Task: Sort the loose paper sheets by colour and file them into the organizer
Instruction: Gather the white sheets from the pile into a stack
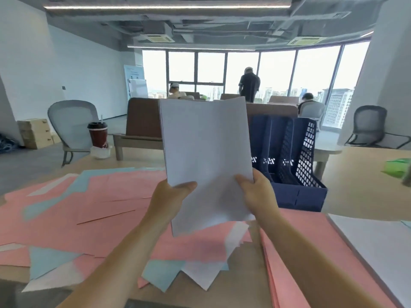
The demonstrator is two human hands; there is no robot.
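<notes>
A stack of white sheets [205,147] is held upright in the air above the table. My left hand [169,201] grips its lower left edge, thumb on the front. My right hand [258,196] grips the lower right edge. Behind and to the right stands the dark blue mesh organizer [298,192] with several upright slots; the white stack hides its left part. Loose pink sheets [100,210], light blue sheets [47,263] and white sheets [200,274] lie scattered across the table under my arms. A squared pink stack [289,274] lies at the right.
A white stack [378,247] lies at the far right edge of the wooden table [355,192]. A red drink cup [98,134] stands at the table's far left beside a small plastic container [100,152]. Something green [398,166] sits at the right. Chairs and several people are behind.
</notes>
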